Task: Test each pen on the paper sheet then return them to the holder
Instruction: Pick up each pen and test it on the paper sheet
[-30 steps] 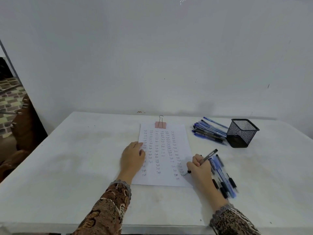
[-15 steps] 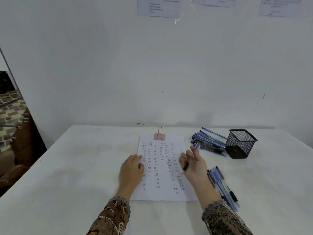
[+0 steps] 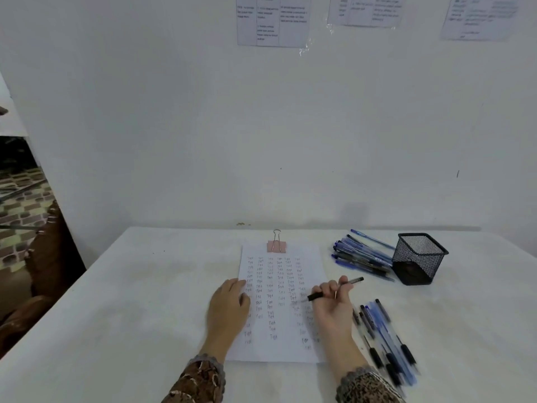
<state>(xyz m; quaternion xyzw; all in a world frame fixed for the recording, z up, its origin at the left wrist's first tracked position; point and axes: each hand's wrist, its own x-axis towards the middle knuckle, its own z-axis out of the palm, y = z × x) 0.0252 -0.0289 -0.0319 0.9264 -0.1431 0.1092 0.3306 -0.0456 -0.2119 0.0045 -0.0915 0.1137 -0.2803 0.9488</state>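
Paper sheet (image 3: pixel 283 301) mostly filled with test marks, but holder (image 3: pixel 418 258) at 2 o'clock looks empty; one pen pile (image 3: pixel 361 257) just left of it, another pile (image 3: pixel 386 341) at 4 o'clock, so none returned yet. Left hand (image 3: pixel 228 306) flat, fingers spread on sheet's left edge; right hand (image 3: pixel 334 303) clamped on a pen (image 3: pixel 334 289), tip pointing 9 o'clock above the sheet's right side
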